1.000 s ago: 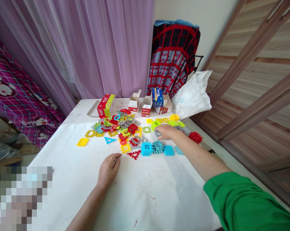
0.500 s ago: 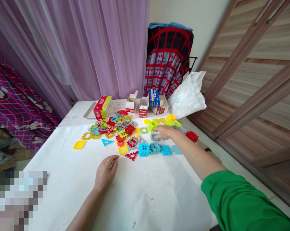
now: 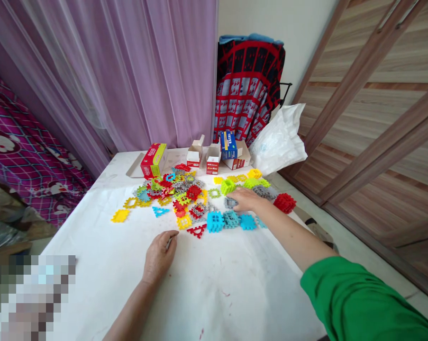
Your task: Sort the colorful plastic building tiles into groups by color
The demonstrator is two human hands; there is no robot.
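Note:
My left hand (image 3: 161, 252) rests low over the white table with its fingers closed. A small grey edge shows between thumb and fingers, too little to name. Farther out on the right, my right hand (image 3: 247, 199) has its fingers and thumb around a grey square interlocking block (image 3: 231, 202); the hand hides part of it. Lime-green blocks (image 3: 228, 186) lie just beyond those fingertips. Nearer me sit a blue block cube (image 3: 214, 221) and a flat blue block (image 3: 248, 222). A red triangular piece (image 3: 197, 231) lies right of my left hand.
A mixed heap of blocks (image 3: 181, 187) covers the middle of the table (image 3: 214, 284). Behind it stand a red-and-yellow box (image 3: 153, 161), small open cartons (image 3: 213, 161) and a blue box (image 3: 228, 144). A white plastic bag (image 3: 277, 142) and red blocks (image 3: 285, 202) are at the right.
My right hand has come down slightly, its fingers closer about the grey block. My left hand keeps its closed pose. The whole view has shifted a little.

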